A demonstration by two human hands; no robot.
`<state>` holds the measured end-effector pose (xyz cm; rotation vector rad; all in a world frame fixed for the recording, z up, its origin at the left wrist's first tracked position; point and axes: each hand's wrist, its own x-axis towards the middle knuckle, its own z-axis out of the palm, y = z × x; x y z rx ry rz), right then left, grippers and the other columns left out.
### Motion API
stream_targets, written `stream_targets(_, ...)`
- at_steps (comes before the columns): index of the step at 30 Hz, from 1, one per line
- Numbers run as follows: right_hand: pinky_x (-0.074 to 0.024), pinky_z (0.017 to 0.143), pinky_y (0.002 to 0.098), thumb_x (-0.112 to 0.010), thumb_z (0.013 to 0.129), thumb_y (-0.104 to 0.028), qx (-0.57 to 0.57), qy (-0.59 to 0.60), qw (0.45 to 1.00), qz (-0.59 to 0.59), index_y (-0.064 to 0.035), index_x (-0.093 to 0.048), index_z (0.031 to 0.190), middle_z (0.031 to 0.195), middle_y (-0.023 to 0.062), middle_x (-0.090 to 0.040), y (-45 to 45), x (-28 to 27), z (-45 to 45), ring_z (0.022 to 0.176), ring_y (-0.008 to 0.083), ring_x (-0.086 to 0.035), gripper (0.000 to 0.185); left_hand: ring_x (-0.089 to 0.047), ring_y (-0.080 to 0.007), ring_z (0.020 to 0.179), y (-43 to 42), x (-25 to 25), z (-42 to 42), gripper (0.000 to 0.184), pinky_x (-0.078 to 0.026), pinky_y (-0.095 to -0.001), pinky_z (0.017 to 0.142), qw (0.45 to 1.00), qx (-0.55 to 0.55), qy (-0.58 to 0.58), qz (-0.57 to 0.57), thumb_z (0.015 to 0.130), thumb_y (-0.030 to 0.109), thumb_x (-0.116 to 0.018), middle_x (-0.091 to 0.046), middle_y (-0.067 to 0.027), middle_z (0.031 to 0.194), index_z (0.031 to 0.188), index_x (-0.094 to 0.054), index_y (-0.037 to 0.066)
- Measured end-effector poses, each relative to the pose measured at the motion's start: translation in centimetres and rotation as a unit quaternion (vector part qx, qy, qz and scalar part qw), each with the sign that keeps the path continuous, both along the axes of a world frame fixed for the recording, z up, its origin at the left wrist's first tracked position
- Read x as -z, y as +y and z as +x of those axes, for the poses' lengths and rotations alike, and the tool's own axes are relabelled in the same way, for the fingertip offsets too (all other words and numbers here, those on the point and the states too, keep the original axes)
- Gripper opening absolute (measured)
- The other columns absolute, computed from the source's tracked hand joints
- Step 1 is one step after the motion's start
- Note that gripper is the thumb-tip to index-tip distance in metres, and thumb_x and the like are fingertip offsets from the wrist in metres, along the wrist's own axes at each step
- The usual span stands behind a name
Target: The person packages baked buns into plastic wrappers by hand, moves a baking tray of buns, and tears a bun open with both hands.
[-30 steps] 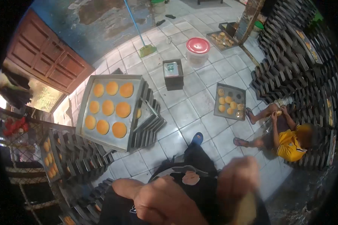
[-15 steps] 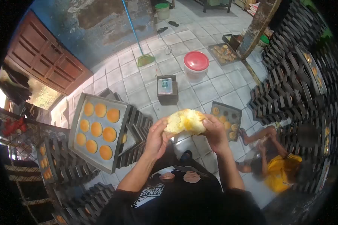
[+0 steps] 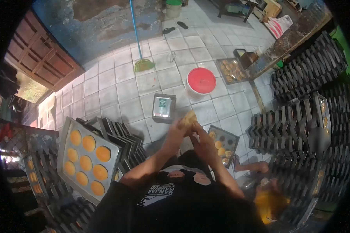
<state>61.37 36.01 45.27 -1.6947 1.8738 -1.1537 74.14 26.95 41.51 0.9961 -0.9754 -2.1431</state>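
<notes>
A torn bread bun (image 3: 189, 117) sits between my two hands, in front of my chest, its golden crust facing up. My left hand (image 3: 174, 135) is closed around its left side, slightly blurred. From the right, my right hand (image 3: 204, 140) grips the same bun, its fingers close to those of the left. The bun's pale inside is mostly hidden by the fingers. Just beyond my hands stands a square metal tin (image 3: 163, 108) with a green label on top.
A tray of round golden buns (image 3: 81, 155) tops a stack of trays at left. Ahead is a white bucket with a red lid (image 3: 201, 81). A tray of buns (image 3: 224, 143) lies right. Tray stacks (image 3: 291, 124) line the right side, near a seated person in yellow (image 3: 270, 206).
My hands have come together, bringing the opened halves of the bun together. The view has shifted, and the pale inside that showed before is now mostly out of sight.
</notes>
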Motion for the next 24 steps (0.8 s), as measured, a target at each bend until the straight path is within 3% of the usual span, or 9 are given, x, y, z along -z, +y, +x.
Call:
stream_targets(4, -0.0532, 0.095, 0.0379, -0.067, 0.096, -0.01, -0.018, -0.152, 0.975, 0.159, 0.0013, -0.05, 0.142, 0.129, 0.0239, -0.064, -5.5, -1.3, -5.1, 0.115, 0.0293, -0.067, 0.05, -0.066, -0.0228, 0.111, -6.5, 0.0, -1.9, 0.04, -0.054, -0.0388, 0.099, 0.987, -0.077, 0.127, 0.061, 0.104, 0.021, -0.053, -0.065, -0.0135, 0.119, 0.134, -0.052, -0.005)
stream_targets(7, -0.0529, 0.093, 0.0342, -0.07, 0.095, -0.012, 0.06, -0.213, 0.96, 0.172, 0.0017, -0.051, 0.14, 0.124, 0.0188, -0.066, -10.8, -1.6, -8.9, 0.112, 0.0227, -0.066, 0.051, -0.067, -0.0226, 0.109, -11.2, 0.8, -4.1, 0.038, -0.054, -0.0364, 0.098, 0.994, -0.085, 0.059, 0.047, 0.102, 0.017, -0.051, -0.067, -0.0109, 0.115, 0.134, -0.054, -0.001)
stream_targets(10, -0.0527, 0.093, 0.0344, -0.07, 0.095, -0.013, 0.011, -0.311, 0.94, 0.14, 0.003, -0.054, 0.137, 0.121, 0.0152, -0.066, -16.6, 1.2, -13.6, 0.108, 0.023, -0.066, 0.048, -0.068, -0.0198, 0.101, -16.2, 0.8, -8.2, 0.038, -0.056, -0.0318, 0.087, 0.987, -0.081, -0.11, 0.085, 0.098, 0.01, -0.053, -0.069, -0.0104, 0.113, 0.135, -0.057, 0.001)
stream_targets(12, -0.053, 0.093, 0.0342, -0.07, 0.094, -0.011, -0.029, -0.331, 0.924, 0.188, 0.0021, -0.056, 0.135, 0.122, 0.015, -0.066, -20.7, 2.4, -17.1, 0.108, 0.0226, -0.066, 0.046, -0.067, -0.0176, 0.104, -18.0, 4.7, -11.3, 0.035, -0.054, -0.031, 0.09, 0.989, -0.01, -0.095, -0.113, 0.093, 0.003, -0.058, -0.069, -0.011, 0.113, 0.127, -0.063, -0.003)
stream_targets(13, -0.0533, 0.092, 0.034, -0.07, 0.093, -0.01, -0.051, -0.349, 0.905, 0.238, 0.0012, -0.057, 0.134, 0.123, 0.0148, -0.066, -22.1, 2.7, -18.9, 0.108, 0.0223, -0.066, 0.044, -0.066, -0.0178, 0.107, -19.7, -0.9, -13.0, 0.032, -0.053, -0.0311, 0.093, 0.983, 0.027, -0.155, -0.099, 0.092, -0.001, -0.058, -0.071, -0.0122, 0.113, 0.123, -0.066, -0.004)
stream_targets(18, -0.0555, 0.086, 0.034, -0.065, 0.09, 0.001, -0.071, -0.253, 0.941, 0.214, -0.0026, -0.063, 0.125, 0.114, 0.0121, -0.069, -30.3, 2.5, -28.7, 0.102, 0.0207, -0.068, 0.035, -0.065, -0.0173, 0.111, -26.5, 2.9, -22.1, 0.037, -0.055, -0.0326, 0.091, 0.973, -0.031, -0.096, -0.206, 0.096, 0.008, -0.058, -0.068, -0.0118, 0.118, 0.132, -0.059, -0.002)
stream_targets(20, -0.0558, 0.083, 0.0329, -0.064, 0.09, 0.004, -0.074, -0.208, 0.957, 0.185, -0.0013, -0.064, 0.118, 0.112, 0.0115, -0.069, -32.5, 3.0, -31.7, 0.099, 0.0201, -0.069, 0.029, -0.065, -0.019, 0.114, -28.9, -0.3, -23.6, 0.042, -0.058, -0.0362, 0.088, 0.998, 0.005, 0.046, 0.048, 0.103, 0.024, -0.055, -0.067, -0.0118, 0.121, 0.138, -0.053, 0.002)
stream_targets(21, -0.0557, 0.082, 0.0309, -0.065, 0.087, 0.008, -0.083, -0.233, 0.947, 0.204, -0.0016, -0.065, 0.114, 0.114, 0.0118, -0.067, -34.1, 3.1, -33.1, 0.099, 0.0185, -0.068, 0.029, -0.067, -0.0223, 0.113, -30.0, 0.5, -24.4, 0.049, -0.061, -0.0398, 0.086, 0.995, 0.004, 0.067, 0.072, 0.107, 0.039, -0.05, -0.067, -0.0121, 0.122, 0.14, -0.052, 0.003)
stream_targets(24, -0.0553, 0.082, 0.0304, -0.067, 0.082, 0.011, -0.163, -0.174, 0.962, 0.129, -0.0025, -0.065, 0.113, 0.114, 0.0116, -0.066, -38.4, 2.0, -34.2, 0.1, 0.0192, -0.068, 0.035, -0.069, -0.0232, 0.111, -33.4, 0.7, -25.0, 0.054, -0.061, -0.039, 0.086, 0.96, 0.023, 0.189, 0.206, 0.107, 0.045, -0.049, -0.067, -0.0131, 0.124, 0.139, -0.052, 0.001)
